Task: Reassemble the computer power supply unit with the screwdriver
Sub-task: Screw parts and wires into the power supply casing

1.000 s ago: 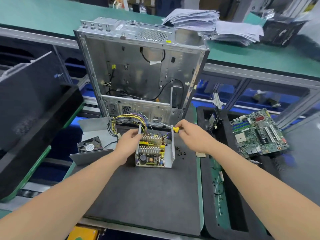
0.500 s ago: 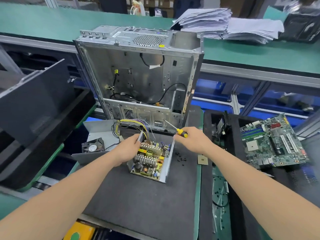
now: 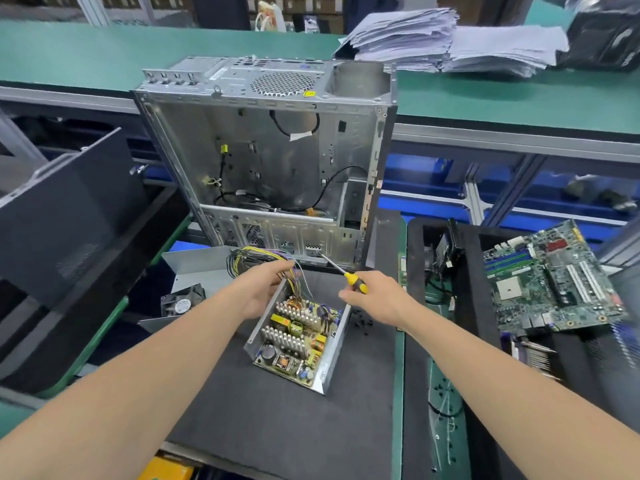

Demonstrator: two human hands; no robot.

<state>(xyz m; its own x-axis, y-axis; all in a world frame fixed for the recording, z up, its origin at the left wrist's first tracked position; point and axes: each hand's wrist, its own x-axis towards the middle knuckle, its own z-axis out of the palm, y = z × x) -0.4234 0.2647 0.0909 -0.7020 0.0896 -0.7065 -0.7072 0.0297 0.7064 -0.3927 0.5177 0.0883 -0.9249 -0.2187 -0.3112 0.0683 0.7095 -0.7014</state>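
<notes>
At the far left a small black fan (image 3: 183, 301) sits by a grey metal cover (image 3: 197, 268). Behind them the open computer case (image 3: 270, 161) stands upright on the green surface (image 3: 400, 358), with only a few black cables (image 3: 332, 181) inside. The power supply (image 3: 298, 337) lies on the dark mat (image 3: 277, 427) in front of it, its open metal shell holding a circuit board (image 3: 294, 341) crowded with parts. The left hand (image 3: 263, 289) grips the shell's far-left wall, its fingers (image 3: 281, 268) curled in among the coloured wires (image 3: 256, 258), the tips hidden. The right hand (image 3: 374, 299) clenches the yellow-and-black screwdriver (image 3: 346, 275), whose tip blurs against the case. Loose black screws (image 3: 362, 320) lie beside the shell. To the right, a black tray (image 3: 464, 306) holds a motherboard (image 3: 550, 278), its near edge smeared.
</notes>
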